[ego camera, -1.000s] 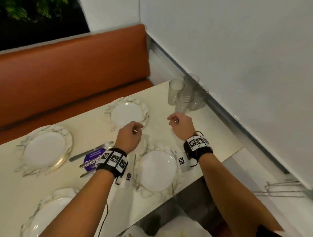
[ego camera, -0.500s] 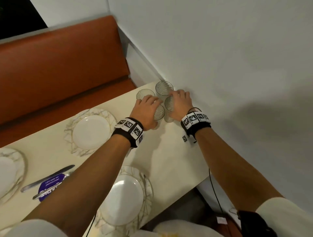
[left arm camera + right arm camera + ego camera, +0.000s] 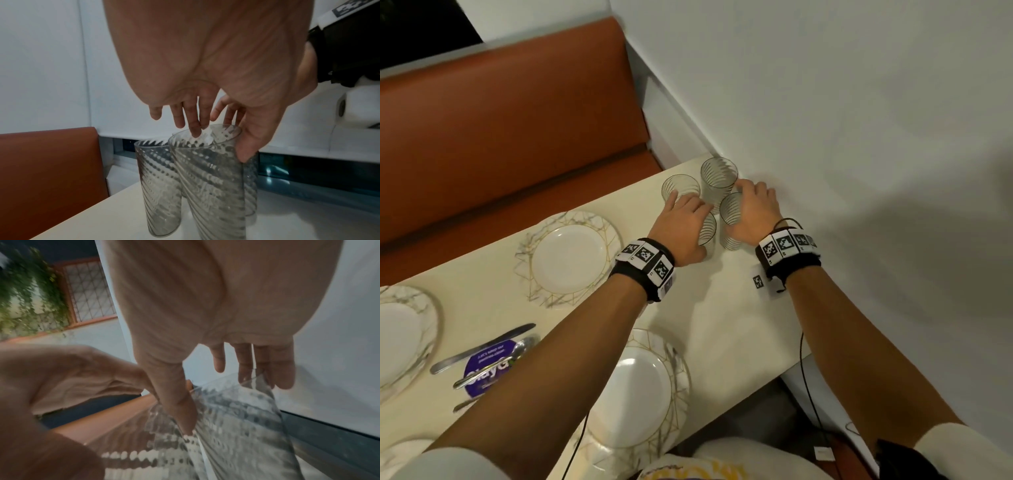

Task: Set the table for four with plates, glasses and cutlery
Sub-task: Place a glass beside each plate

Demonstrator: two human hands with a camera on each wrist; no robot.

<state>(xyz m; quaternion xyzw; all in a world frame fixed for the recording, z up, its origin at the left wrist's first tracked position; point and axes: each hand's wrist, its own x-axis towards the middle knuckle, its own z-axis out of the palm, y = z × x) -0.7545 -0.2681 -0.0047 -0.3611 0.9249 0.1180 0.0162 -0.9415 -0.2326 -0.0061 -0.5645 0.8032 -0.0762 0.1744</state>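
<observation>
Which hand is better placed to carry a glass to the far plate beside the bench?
Left, probably. The left hand already grips the near ribbed glass and lies nearer the far plate. The right hand holds its own glass on the wall side.

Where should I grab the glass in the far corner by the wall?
Probably around its ribbed side, from above and the seat side. The corner glass stands upright, its open rim up, with the wall close behind it, other glasses crowding it nearer you, and the right hand beside it.
</observation>
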